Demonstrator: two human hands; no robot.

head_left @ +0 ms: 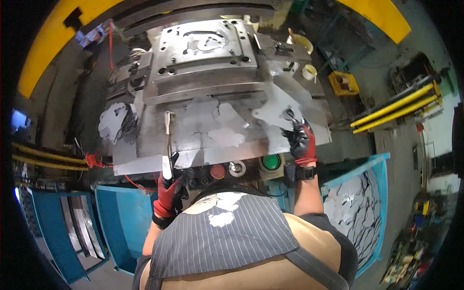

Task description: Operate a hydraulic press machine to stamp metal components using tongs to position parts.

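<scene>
My left hand (169, 195), in a red and black glove, is closed around the handle of long metal tongs (167, 147). The tongs point away from me over the near part of the steel press bed (157, 128). At the right, my gloved right hand (300, 141) has its fingers apart at the edge of a flat grey metal piece (275, 108). Whether the fingertips touch it I cannot tell. More thin, irregular metal pieces (227, 118) lie at the middle of the bed. A stack of similar pieces (116, 122) sits at the left.
Beyond the bed stands a steel die block (205, 46) with holes and posts. A green button (271, 162) and a red button (218, 171) are along the near edge. Blue bins (123, 222) flank me; the right bin (384, 193) holds many metal pieces. Yellow guards (396, 108) stand at right.
</scene>
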